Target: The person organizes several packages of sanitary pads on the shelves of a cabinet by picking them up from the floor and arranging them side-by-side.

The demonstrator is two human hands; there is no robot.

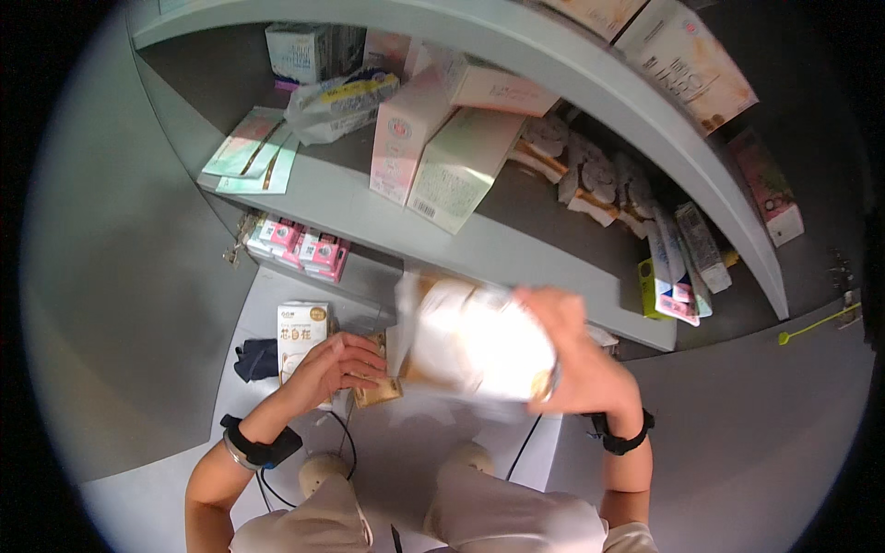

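My right hand [577, 352] grips the right end of a white and brown package [484, 339], blurred and held up in front of the shelf. To its left, my left hand [335, 366] has its fingers spread, close to a small gold packet [379, 392] and a white box with brown writing [303, 328]. Whether its fingertips touch either one is not plain. A dark cloth [256, 359] lies beside the white box.
A grey shelf [332, 183] curves across the view, bearing pale cartons [460, 166], flat green packets [252, 152], a plastic-wrapped pack [342, 104] and brown-and-white packs [591, 180]. Pink boxes [304, 242] stand in the lower compartment. Black cables [354, 449] run near my feet.
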